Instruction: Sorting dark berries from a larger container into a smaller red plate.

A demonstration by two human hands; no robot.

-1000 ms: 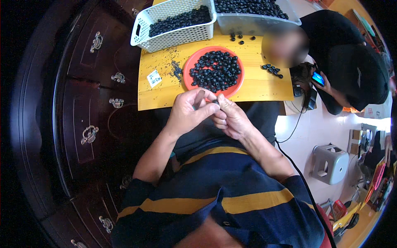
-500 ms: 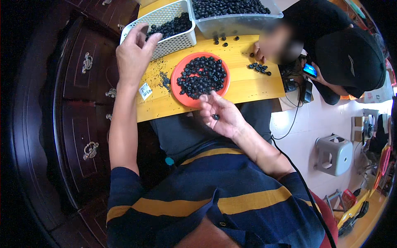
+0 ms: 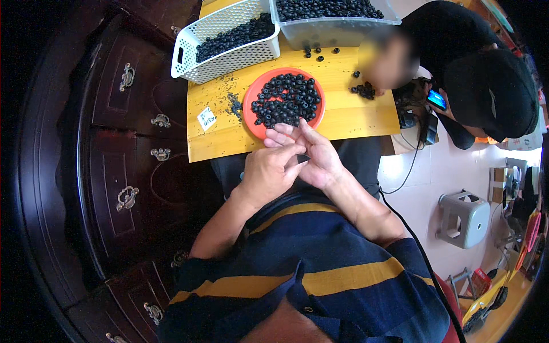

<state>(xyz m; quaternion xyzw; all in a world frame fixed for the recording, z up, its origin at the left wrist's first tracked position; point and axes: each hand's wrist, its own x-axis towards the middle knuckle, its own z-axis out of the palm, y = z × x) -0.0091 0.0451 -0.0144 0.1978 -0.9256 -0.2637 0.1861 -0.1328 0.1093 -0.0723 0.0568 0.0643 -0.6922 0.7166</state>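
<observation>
My left hand [image 3: 270,171] and my right hand [image 3: 311,154] meet just below the front edge of a yellow wooden table [image 3: 343,114]. The left thumb and fingers pinch a small black ring-shaped bead [image 3: 303,158] that rests on the open right palm. Right above the hands sits a red round plate [image 3: 251,117] heaped with the same black beads [image 3: 286,98]. Beyond it stands a white perforated basket [image 3: 229,46] holding more black beads.
A clear plastic bin [image 3: 337,28] of black beads stands at the table's far edge. Loose beads [image 3: 364,89] and dark crumbs lie on the tabletop. Another person in black sits at the right with a phone [image 3: 437,99]. A dark wooden cabinet [image 3: 114,143] fills the left; a grey stool [image 3: 464,218] stands right.
My left hand has come back from the white basket to my right palm below the table edge, where it now pinches a bead.
</observation>
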